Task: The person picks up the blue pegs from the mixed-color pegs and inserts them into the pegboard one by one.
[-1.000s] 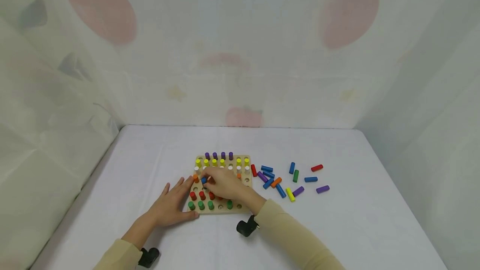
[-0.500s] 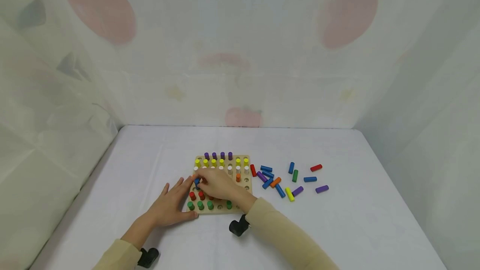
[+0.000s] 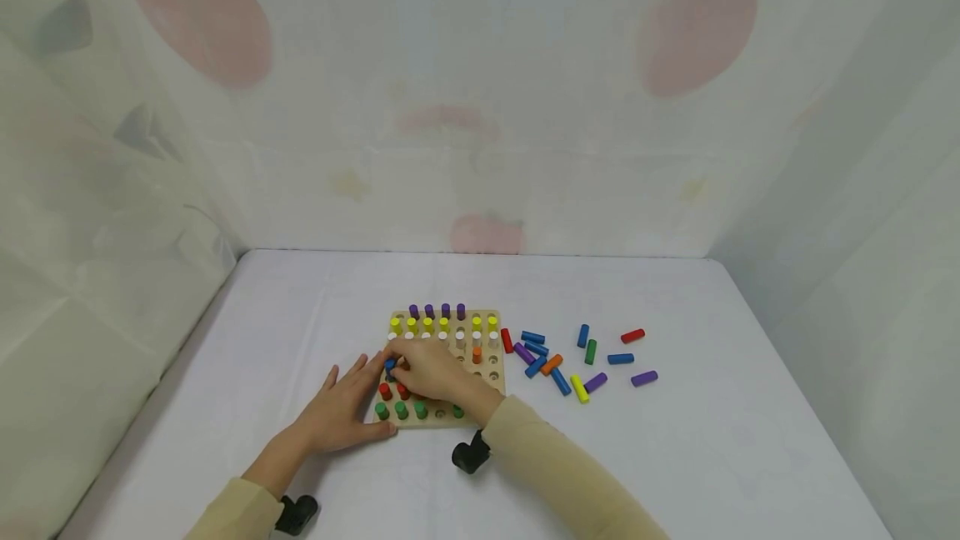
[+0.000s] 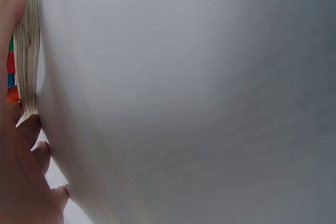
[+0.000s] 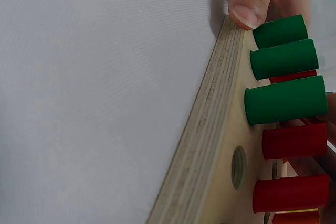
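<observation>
A square wooden pegboard lies on the table, with rows of purple, yellow, white, orange, red and green pegs upright in it. My right hand reaches over the board and pinches a blue peg at the left end, between the orange and red rows. Part of the board is hidden under that hand. Spread along the left edge, my left hand rests against the board with its thumb at the front corner. The right wrist view shows that thumb beside green pegs.
Right of the board lie several loose pegs, among them a blue peg, a red peg, a yellow peg and a purple peg. Pale printed curtains enclose the white table at the back and sides.
My right hand has moved left with the blue peg, bringing it to the board's left end and slightly lower. The left hand stays at the board's edge.
</observation>
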Demonstrator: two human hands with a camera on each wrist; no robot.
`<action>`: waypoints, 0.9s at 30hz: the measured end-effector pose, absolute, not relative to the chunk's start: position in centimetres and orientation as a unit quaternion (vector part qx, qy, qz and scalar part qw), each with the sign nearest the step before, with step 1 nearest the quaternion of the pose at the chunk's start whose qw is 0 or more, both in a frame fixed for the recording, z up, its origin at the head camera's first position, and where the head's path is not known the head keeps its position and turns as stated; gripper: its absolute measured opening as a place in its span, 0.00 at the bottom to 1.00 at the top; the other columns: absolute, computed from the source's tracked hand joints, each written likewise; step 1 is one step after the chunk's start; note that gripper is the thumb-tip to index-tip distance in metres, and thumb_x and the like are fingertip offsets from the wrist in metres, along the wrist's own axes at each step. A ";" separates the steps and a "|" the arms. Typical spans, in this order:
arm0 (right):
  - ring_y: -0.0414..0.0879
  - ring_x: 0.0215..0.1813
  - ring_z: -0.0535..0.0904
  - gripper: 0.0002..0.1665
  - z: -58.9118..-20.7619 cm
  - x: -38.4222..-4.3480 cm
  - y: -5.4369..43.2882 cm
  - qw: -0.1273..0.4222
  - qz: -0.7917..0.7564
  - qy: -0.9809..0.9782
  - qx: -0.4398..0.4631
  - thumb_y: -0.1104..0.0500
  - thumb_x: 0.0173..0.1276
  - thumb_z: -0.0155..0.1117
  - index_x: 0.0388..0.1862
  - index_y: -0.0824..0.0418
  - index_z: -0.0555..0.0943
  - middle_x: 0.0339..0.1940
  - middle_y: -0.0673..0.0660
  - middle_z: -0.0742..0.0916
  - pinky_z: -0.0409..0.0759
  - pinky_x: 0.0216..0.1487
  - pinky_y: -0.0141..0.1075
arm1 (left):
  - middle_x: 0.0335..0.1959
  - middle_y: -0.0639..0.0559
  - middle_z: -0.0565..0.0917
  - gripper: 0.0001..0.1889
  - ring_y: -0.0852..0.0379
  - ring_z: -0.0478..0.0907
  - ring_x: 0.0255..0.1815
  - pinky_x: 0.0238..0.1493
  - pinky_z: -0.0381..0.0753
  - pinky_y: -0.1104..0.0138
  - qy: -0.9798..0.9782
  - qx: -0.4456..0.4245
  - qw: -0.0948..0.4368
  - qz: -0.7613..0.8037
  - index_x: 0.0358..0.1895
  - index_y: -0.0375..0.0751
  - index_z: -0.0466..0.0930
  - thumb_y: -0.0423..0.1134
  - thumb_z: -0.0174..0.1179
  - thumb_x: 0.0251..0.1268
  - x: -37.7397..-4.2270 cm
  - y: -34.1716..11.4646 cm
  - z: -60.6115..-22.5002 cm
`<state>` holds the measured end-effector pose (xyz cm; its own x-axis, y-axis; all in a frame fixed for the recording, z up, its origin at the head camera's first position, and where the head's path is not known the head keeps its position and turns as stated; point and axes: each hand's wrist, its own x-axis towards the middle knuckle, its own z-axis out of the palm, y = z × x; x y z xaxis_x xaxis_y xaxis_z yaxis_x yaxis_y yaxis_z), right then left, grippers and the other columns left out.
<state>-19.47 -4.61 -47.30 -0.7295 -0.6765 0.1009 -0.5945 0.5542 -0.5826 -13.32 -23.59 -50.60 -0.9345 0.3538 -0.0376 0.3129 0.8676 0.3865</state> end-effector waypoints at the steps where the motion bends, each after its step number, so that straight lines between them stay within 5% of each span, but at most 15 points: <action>1: 0.29 0.29 0.73 0.13 -47.3 -19.5 -4.6 0.065 -0.303 0.879 -0.361 0.59 0.65 0.59 0.48 0.50 0.78 0.42 0.47 0.85 0.71 0.30 0.17 | 0.72 0.50 0.57 0.57 0.43 0.50 0.73 0.66 0.42 0.37 0.965 0.173 0.052 0.191 0.74 0.51 0.43 0.73 0.58 0.41 -13.3 -23.6 -50.6; 27: 0.27 0.32 0.73 0.14 -47.1 -19.4 -4.6 0.068 -0.271 0.885 -0.373 0.55 0.67 0.57 0.52 0.50 0.79 0.44 0.43 0.85 0.71 0.32 0.15 | 0.72 0.50 0.56 0.57 0.42 0.51 0.72 0.65 0.43 0.36 0.966 0.174 0.054 0.186 0.73 0.48 0.46 0.73 0.58 0.42 -13.1 -23.4 -50.1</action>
<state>-19.37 -4.60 -47.11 -0.7126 -0.6969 0.0810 -0.6228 0.5752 -0.5303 -13.12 -23.40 -50.14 -0.9338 0.3556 -0.0396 0.3156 0.8707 0.3772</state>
